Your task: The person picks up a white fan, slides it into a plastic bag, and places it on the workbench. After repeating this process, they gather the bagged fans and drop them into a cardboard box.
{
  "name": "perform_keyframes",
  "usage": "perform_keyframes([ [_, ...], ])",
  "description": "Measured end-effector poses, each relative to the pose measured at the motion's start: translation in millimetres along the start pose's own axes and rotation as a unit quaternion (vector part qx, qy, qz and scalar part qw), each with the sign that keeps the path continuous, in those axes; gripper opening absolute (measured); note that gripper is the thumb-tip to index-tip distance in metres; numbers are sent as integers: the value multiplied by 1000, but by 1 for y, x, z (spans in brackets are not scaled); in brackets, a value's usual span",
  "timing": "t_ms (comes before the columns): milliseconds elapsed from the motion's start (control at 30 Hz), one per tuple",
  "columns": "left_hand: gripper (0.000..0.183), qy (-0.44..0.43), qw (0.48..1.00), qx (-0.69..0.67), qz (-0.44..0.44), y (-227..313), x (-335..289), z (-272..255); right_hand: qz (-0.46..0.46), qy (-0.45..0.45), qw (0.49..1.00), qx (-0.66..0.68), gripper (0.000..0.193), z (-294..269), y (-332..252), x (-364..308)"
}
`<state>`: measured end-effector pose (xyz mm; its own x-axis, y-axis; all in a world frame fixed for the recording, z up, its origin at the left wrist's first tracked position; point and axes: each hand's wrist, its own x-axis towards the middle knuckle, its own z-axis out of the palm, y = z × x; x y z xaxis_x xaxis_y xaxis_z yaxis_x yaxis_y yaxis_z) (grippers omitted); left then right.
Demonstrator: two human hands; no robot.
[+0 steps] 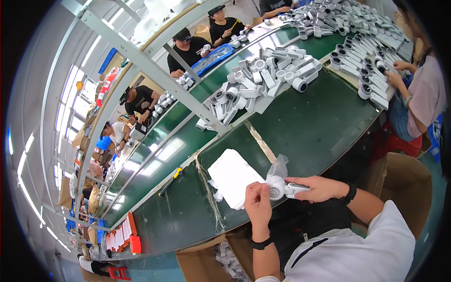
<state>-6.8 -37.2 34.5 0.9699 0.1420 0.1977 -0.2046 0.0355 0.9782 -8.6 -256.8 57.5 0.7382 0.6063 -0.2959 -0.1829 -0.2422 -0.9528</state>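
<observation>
A small white handheld fan [276, 192] with a round grille is in front of me, above the near edge of the green table [300, 136]. My right hand [319, 189] is closed around its grey-white handle. At the left side of the fan head, my left hand [258, 197] has its fingers pinched together; what is between them is too small to make out. A translucent plastic bag [280, 165] bunches up against the far side of the fan head. Just left of it lies a stack of thin white bags or sheets [235, 174].
A large pile of white fans [263, 77] covers the table ahead, with more in rows at the far right [371, 70]. A yellow cutter knife [171, 181] lies left. Open cardboard boxes stand below [197, 263] and right [408, 188]. Co-workers sit across and at right.
</observation>
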Motion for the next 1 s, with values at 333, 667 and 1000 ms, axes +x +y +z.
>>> perform_keyframes([
  [333, 8, -40, 915, 316, 249, 2, -22, 30, -43, 183, 975, 118, 79, 44, 18, 26],
  [667, 27, 68, 993, -61, 80, -13, -29, 5, -137, 236, 934, 231, 48, 48, 28, 45],
  [1000, 47, -71, 927, -303, -208, -30, -37, -8, -347, 448, 821, -66, 19, 73, 8, 68],
])
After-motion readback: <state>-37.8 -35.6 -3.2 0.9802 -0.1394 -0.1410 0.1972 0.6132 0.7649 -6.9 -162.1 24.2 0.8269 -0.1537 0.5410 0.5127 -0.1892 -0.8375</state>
